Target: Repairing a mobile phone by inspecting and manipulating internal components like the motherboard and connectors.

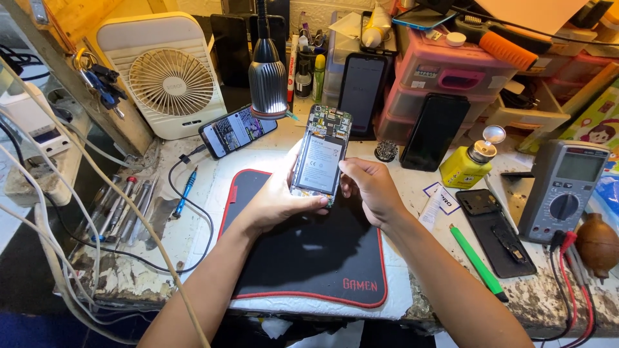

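Single head-worn view, steeply downward, close over a cluttered workbench (193, 212).

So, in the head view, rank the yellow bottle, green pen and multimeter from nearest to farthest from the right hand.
From the right hand:
1. Yellow bottle, just right, slightly behind.
2. Green pen, right, toward the front edge.
3. Multimeter, far right.

Opened phone (320, 156) (battery exposed) held upright above mat

Both hands (322, 193) and forearms bare, no sleeves
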